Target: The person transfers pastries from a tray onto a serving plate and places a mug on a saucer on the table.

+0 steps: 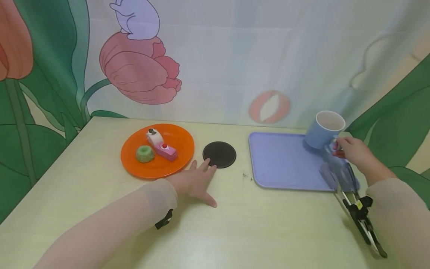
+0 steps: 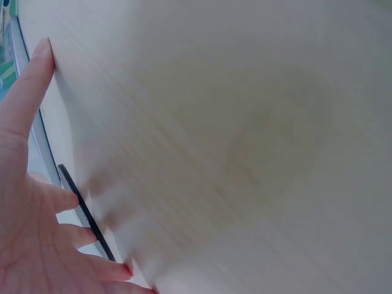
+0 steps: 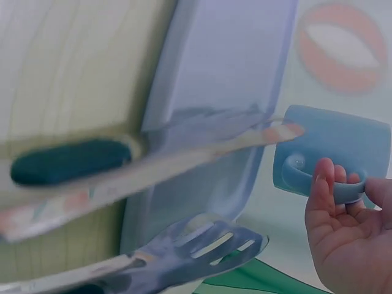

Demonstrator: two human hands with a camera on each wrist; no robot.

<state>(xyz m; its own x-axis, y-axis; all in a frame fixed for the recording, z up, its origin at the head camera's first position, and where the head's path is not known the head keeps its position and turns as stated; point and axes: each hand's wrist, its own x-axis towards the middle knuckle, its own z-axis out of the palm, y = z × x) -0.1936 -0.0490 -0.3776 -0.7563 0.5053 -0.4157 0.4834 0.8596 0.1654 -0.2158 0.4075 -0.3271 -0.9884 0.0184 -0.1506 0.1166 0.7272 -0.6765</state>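
Observation:
My right hand [image 1: 355, 151] grips a light blue mug [image 1: 320, 131] by its handle, fingers curled through it as the right wrist view shows. In the head view the mug, mouth up, overlaps the back right corner of a lavender tray [image 1: 285, 160]. Below that hand, tongs [image 1: 360, 211] with a slotted head [image 3: 211, 242] lie across the tray's front right corner onto the table. My left hand [image 1: 195, 183] is spread low over the table, palm down and holding nothing. Its fingertips reach the near edge of a round black coaster [image 1: 220, 153].
An orange plate [image 1: 134, 168] stands left of the coaster. On it are a green ring-shaped cake [image 1: 145, 154], a pink cake slice [image 1: 166, 152] and a white piece with a dark top [image 1: 153, 136]. A printed curtain [image 1: 215, 63] hangs behind the pale table [image 1: 235, 231].

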